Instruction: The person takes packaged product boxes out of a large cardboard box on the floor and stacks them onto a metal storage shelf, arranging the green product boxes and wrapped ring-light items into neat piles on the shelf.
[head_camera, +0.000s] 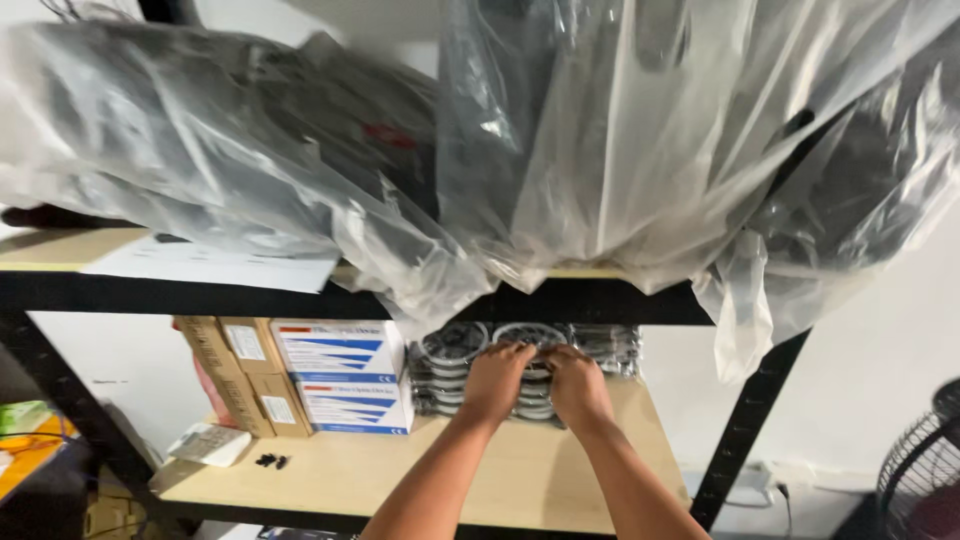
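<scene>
Left hand (497, 377) and right hand (575, 382) both grasp the stack of coiled cable packs (520, 362), which sits unlifted right of the blue-and-white boxes (345, 375).

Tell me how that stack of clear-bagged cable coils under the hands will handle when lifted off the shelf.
The stack of bagged coils looks slippery: glossy plastic on plastic, so packs may slide apart. Each pack probably flexes rather than staying stiff. Both the left hand and right hand rest on top, which should steady it.

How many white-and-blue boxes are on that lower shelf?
2. One white-and-blue box sits on top of the other, stacked between the brown cartons and the bagged coils that both hands touch. More may hide behind them.
</scene>
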